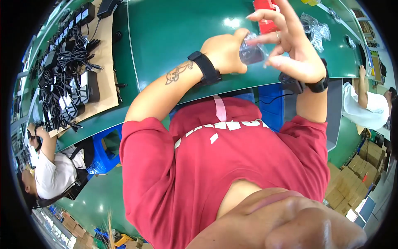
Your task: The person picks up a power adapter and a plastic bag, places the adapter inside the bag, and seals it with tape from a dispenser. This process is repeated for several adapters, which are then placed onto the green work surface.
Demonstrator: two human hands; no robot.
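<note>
My left hand [226, 52] is closed around a small dark block [250, 54] that sits in a clear plastic bag [258, 41]. My right hand [292, 47] is just to its right, pinching the bag's edge between thumb and a finger while the other fingers spread upward. Both wrists carry black bands. The hands are held above the near edge of the green table [174, 33].
A cardboard sheet [105, 45] at the left holds several black power adapters with cables [66, 79]. A red box [265, 16] and empty clear bags [315, 27] lie behind my hands. Co-workers sit at the left [52, 166] and right [367, 106]. Cardboard cartons [354, 178] are stacked lower right.
</note>
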